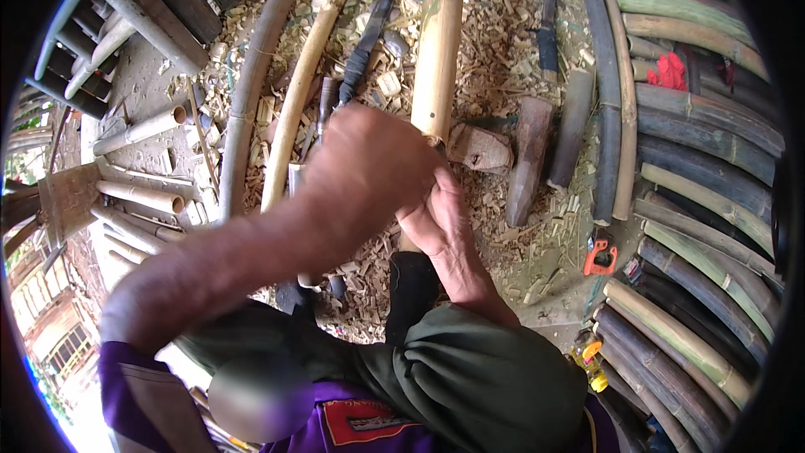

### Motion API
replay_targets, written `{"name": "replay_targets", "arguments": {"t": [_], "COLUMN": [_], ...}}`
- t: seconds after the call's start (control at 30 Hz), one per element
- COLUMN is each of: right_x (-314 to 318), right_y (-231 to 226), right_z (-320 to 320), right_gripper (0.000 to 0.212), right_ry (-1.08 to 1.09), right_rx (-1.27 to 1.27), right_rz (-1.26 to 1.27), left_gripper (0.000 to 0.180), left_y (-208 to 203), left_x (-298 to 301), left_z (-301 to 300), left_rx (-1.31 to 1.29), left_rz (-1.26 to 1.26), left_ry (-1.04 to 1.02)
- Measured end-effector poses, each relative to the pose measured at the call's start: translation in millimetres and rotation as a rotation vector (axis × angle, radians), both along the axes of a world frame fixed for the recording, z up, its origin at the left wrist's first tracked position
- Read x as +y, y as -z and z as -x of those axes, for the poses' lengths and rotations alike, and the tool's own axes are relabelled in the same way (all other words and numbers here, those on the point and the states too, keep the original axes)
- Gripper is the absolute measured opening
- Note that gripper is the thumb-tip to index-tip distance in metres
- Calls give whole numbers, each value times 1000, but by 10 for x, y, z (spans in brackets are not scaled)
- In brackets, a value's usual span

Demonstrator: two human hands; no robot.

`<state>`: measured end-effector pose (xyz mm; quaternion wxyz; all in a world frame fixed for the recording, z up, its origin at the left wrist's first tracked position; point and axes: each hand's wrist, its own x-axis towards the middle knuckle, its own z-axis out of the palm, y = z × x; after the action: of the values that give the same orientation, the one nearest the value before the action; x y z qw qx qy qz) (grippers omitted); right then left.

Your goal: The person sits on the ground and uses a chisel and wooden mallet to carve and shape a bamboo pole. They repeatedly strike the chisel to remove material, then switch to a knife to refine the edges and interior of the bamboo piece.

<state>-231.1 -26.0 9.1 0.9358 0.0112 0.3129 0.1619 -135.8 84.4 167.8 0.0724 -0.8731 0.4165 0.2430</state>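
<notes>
A pale bamboo pole (pixel 434 42) runs from the far edge toward me and passes under my hands, with a small dark hole in its near part. My left hand (pixel 373 155) is closed in a fist over the pole, somewhat smeared by motion. Whatever it holds is hidden. Right below it, my right hand (pixel 438 210) lies against the pole, its fingers mostly covered by the left hand. A small dark spot shows on the pole between the hands. Left of the pole lies a knife (pixel 369 42) with a dark wrapped handle, beside a dark-handled tool (pixel 327 105).
Wood chips (pixel 495 42) cover the ground. Right of the pole lie a wooden block (pixel 480 149), a wooden mallet (pixel 528 159), a second wrapped-handle knife (pixel 547 38) and an orange-handled tool (pixel 600 256). Bamboo poles (pixel 704 122) line the right side; others (pixel 260 75) lie left.
</notes>
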Motion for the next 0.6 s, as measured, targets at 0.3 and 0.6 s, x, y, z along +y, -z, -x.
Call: {"name": "replay_targets", "arguments": {"t": [0.3,0.6], "right_x": [334,-124], "right_y": [-156,-53], "right_z": [-63,222], "right_gripper": [28,36], "right_ry": [-338,-695], "right_rx": [173,227], "right_rz": [425,1266], "left_gripper": [19,33], "left_y": [970,914], "left_x": [1138,403], "left_z": [-432,1314], "left_rx": [1079,774], "left_rz": [57,291], "left_ry": [-594,-1001]}}
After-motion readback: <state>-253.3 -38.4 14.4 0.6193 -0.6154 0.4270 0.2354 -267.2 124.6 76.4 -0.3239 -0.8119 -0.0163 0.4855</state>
